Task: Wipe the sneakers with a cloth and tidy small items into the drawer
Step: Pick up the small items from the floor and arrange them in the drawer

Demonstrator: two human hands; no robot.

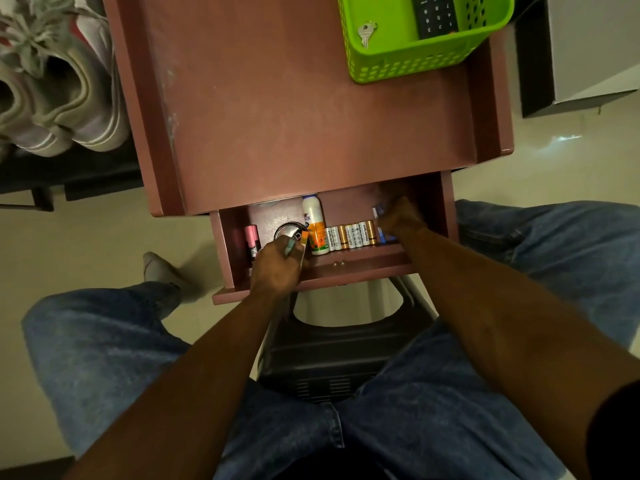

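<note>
The brown drawer (353, 268) of the small cabinet stands pulled out toward me. My left hand (277, 268) reaches over its front and grips a small orange and teal item (301, 242) beside a round metal tin (289, 232). My right hand (401, 216) is inside the drawer's right end, fingers curled round a blue packet (379, 216). In the drawer lie a pink lip tube (252, 240), a white and orange bottle (315, 225) and a row of several batteries (351, 235). Grey sneakers (55, 88) sit on a dark rack at the upper left.
A green basket (391, 64) on the brown cabinet top (294, 109) holds a key (366, 32) and a black remote (434, 15). I sit on a black stool (332, 362), jeans-clad knees on either side. A grey box (588, 46) stands at the right.
</note>
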